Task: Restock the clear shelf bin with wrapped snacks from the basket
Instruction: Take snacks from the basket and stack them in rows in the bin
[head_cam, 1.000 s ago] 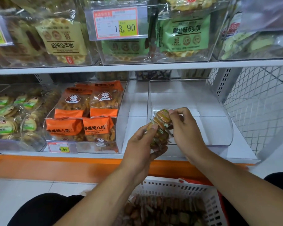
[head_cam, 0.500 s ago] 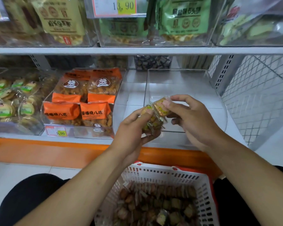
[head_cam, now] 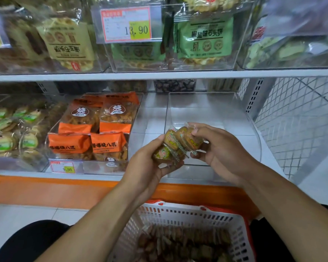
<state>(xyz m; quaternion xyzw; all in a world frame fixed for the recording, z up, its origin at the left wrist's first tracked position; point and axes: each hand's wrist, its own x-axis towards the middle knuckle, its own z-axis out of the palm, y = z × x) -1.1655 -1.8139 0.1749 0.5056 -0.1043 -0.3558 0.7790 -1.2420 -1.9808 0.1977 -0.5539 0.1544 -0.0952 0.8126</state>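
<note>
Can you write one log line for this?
left hand: holds wrapped snacks | right hand: holds them too | clear bin: no snacks seen

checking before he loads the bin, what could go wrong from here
1. The snacks are a loose stack shared between the left hand and right hand; one could slip and drop in front of the shelf.
2. The clear bin has a front wall; a low reach might knock the stack against it.

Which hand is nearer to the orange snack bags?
Left. The left hand holds snacks just right of the orange bags; the right hand is farther right, before the clear bin.
</note>
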